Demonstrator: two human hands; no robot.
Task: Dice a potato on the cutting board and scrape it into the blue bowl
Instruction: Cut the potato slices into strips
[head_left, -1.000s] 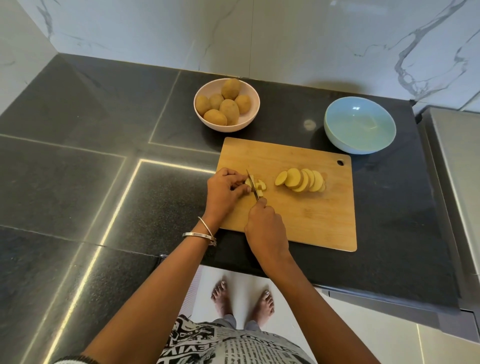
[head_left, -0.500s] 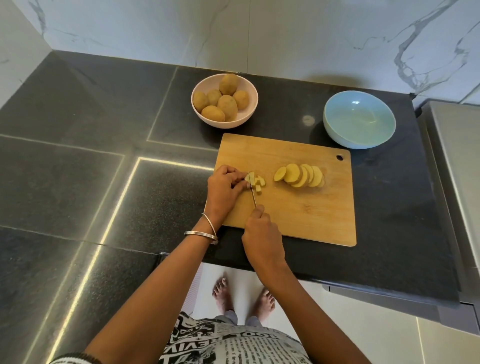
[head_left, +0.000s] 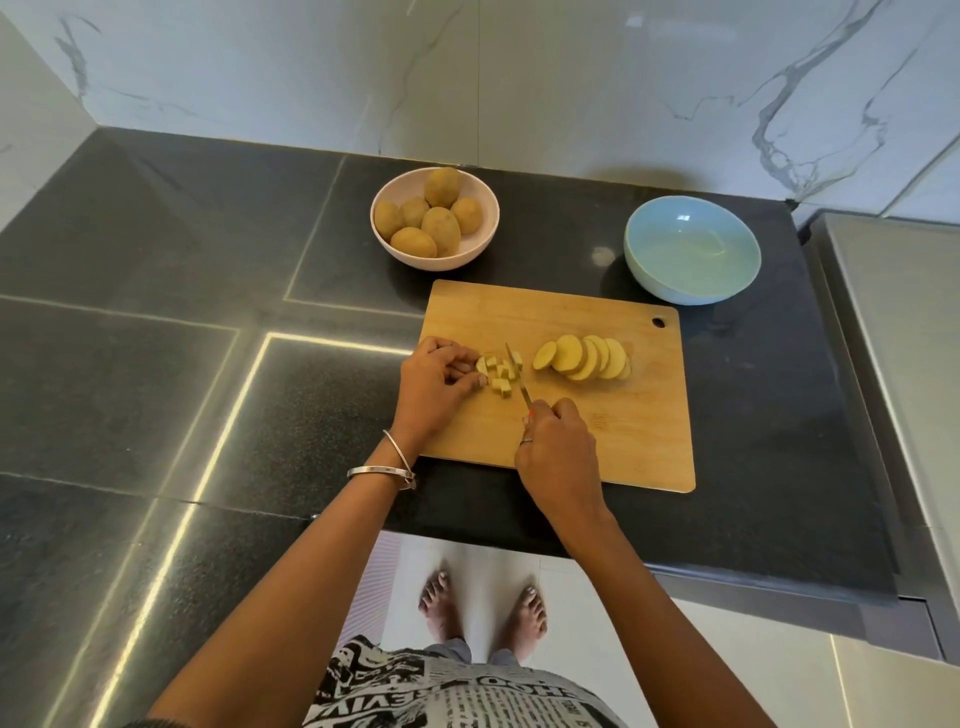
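Right hand (head_left: 558, 449) grips the knife (head_left: 518, 375), blade pointing away; left fingers (head_left: 457, 364) pinch the potato pieces (head_left: 500, 370) just left of it.

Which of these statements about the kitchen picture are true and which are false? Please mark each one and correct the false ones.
1. The right hand grips the knife. True.
2. The blue bowl already holds diced potato. False: it holds no potato; the diced pieces lie on the cutting board.
3. The left hand touches the diced pieces. True.
4. The potato slices lie to the left of the knife. False: they lie to its right, fanned out.
5. The pink bowl holds whole potatoes. True.
6. The cutting board sits inside a sink. False: it lies on the dark counter.
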